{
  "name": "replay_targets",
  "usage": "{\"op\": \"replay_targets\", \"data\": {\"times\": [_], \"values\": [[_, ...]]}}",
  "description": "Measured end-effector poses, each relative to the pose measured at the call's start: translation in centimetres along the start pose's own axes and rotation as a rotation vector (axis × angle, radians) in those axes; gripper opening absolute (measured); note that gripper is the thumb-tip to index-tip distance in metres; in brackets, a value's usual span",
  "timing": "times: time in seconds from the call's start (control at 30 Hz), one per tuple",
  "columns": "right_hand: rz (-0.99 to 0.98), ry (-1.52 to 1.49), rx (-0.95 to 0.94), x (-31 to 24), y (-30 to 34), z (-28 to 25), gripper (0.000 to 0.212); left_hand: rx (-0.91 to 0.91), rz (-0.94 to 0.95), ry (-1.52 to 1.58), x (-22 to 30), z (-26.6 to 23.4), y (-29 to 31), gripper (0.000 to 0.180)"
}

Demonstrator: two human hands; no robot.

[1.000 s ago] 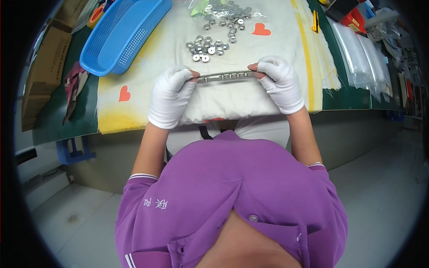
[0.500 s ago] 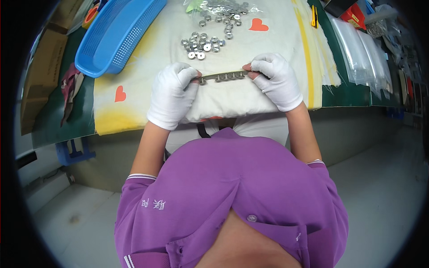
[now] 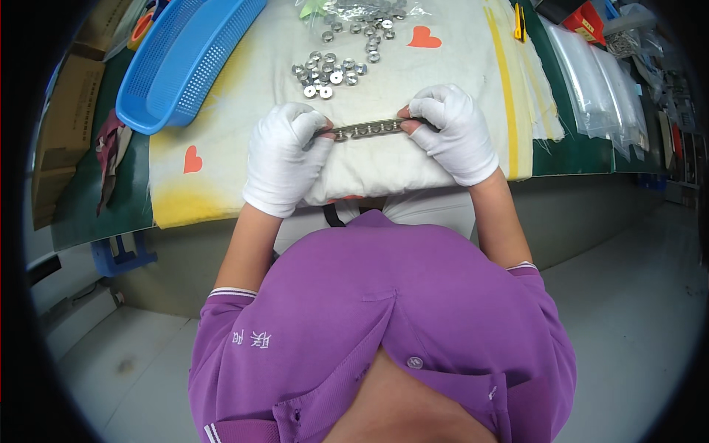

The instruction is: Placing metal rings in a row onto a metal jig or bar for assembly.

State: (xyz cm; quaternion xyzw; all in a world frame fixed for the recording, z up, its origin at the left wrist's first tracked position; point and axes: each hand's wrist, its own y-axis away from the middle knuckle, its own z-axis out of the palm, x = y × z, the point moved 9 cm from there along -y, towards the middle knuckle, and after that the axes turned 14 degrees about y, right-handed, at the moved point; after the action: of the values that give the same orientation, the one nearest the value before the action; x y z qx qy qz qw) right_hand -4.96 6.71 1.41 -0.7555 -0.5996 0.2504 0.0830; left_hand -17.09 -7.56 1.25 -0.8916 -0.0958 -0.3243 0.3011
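Note:
Between my hands, just above the cloth, runs a narrow metal strip (image 3: 369, 130) with a row of small round parts along it. My left hand (image 3: 289, 151), in a white glove with bare fingertips, pinches its left end. At the right end, the thumb and fingers of my right hand (image 3: 456, 133), gloved the same way, are closed on it. Beyond the strip lies a loose pile of small silvery round metal pieces (image 3: 326, 72). More of these pieces trail up toward a clear plastic bag (image 3: 362, 10). Too small to make out is how the round parts sit on the strip.
A blue perforated basket (image 3: 188, 63) stands at the far left, with a dark red rag (image 3: 110, 151) beside it. Clear plastic bags (image 3: 583, 77), a yellow cutter knife (image 3: 519, 22) and a red bin (image 3: 583, 22) lie at the right. A pale cloth (image 3: 473, 66) covers the table.
The metal strip has turned slightly, so more of its face with the round parts shows. Both hands keep their hold; the table scene shifts a little left in view.

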Motion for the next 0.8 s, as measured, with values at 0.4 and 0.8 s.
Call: {"op": "replay_targets", "data": {"times": [0.4, 0.8], "values": [[-0.012, 0.001, -0.024, -0.1, 0.0, 0.2, 0.017, -0.007, -0.017, 0.056, -0.3, 0.1, 0.0, 0.018], [0.087, -0.219, -0.040, 1.3, 0.3, 0.7, 0.017, 0.022, -0.497, 0.585, -3.6, 0.9, 0.6, 0.008]]}}
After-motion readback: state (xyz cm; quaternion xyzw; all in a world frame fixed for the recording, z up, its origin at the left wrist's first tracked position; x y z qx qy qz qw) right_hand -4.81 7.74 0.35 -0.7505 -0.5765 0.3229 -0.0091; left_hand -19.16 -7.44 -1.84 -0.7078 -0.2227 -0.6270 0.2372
